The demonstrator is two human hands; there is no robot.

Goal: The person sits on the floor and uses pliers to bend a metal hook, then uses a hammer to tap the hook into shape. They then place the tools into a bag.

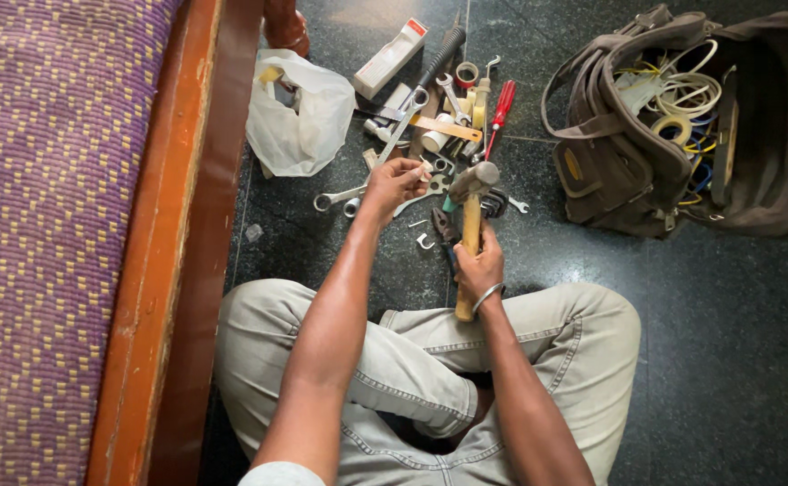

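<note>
At the bottom of the frame a person sits cross-legged in pale grey trousers on a dark speckled stone floor; both bare arms reach up toward the middle of the picture. Just above the knees the right hand is clamped around the wooden handle of a hammer, which stands nearly upright with its metal head at the top, at the centre of the frame; a metal bangle circles that wrist. Left of the hammer head, the left hand has its fingers drawn together over the tool pile; whether it pinches anything small I cannot tell. Beyond the hands lies a scatter of tools: spanners, a red-handled screwdriver, a roll of tape and a white and red carton. A crumpled white plastic bag sits upper left of the pile; an open brown tool bag stuffed with coiled wires fills the upper right; a purple woven cushion on a wooden frame runs down the left edge.
</note>
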